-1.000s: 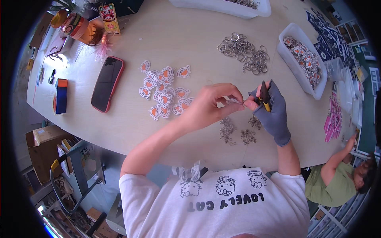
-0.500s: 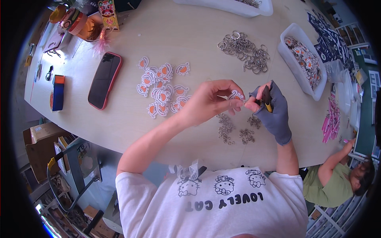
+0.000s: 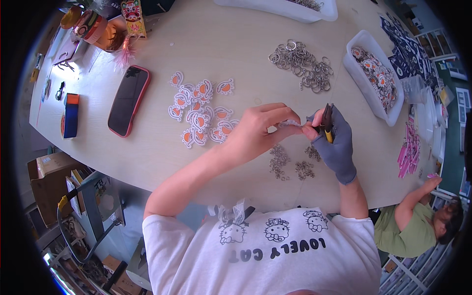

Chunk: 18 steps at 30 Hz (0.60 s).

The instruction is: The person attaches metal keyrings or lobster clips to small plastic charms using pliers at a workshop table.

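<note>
My left hand (image 3: 256,129) pinches a flat white-and-orange charm (image 3: 289,123) by its edge, tilted so that its face is mostly turned away. My right hand (image 3: 338,150), in a grey glove with bare fingertips, is closed round small pliers (image 3: 328,124) with dark jaws and a yellow grip. The jaws point up and away from the charm. Thumb and finger of that hand meet the charm's edge; anything tiny between them is too small to make out. Small metal links (image 3: 279,160) lie in little heaps just below both hands. Loose matching charms (image 3: 199,119) are spread left of my left hand.
Beyond my hands is a heap of metal key rings (image 3: 304,66). A white tub (image 3: 350,64) of finished-looking charms stands at right, another white tray (image 3: 275,11) at the far edge. A phone (image 3: 129,101) lies left. Another person (image 3: 410,223) sits at right by pink strips (image 3: 409,150).
The charm has been tipped from face-up to nearly edge-on in my left hand. The pliers have turned more upright in my right hand, their jaws now pointing up.
</note>
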{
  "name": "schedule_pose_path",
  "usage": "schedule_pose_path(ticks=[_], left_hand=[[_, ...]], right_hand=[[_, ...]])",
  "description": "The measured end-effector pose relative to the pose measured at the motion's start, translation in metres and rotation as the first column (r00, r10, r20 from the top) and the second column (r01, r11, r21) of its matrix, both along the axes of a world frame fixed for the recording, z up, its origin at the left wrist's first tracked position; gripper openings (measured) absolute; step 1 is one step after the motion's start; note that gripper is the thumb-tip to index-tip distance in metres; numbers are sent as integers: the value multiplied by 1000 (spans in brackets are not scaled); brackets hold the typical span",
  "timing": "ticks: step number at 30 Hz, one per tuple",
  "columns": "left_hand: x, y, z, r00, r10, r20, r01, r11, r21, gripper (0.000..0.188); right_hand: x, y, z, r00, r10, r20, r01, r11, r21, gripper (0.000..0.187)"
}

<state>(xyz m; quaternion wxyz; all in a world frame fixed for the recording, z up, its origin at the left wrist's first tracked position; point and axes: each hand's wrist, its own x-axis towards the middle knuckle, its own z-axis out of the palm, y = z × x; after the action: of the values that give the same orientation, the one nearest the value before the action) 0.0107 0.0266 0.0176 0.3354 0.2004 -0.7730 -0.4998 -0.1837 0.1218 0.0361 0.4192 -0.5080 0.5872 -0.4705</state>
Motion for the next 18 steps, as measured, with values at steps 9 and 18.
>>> schedule_pose_path(ticks=[9,18], left_hand=[[2,-7,-16,998,51,27,-50,998,-38,8],[3,-11,-15,988,148,-39,-150,986,-75,9]], right_hand=[[-14,-23,-1,958,21,-286,2,997,80,13],[-63,-75,-29,369,-118,-922,-231,949,-213,25]])
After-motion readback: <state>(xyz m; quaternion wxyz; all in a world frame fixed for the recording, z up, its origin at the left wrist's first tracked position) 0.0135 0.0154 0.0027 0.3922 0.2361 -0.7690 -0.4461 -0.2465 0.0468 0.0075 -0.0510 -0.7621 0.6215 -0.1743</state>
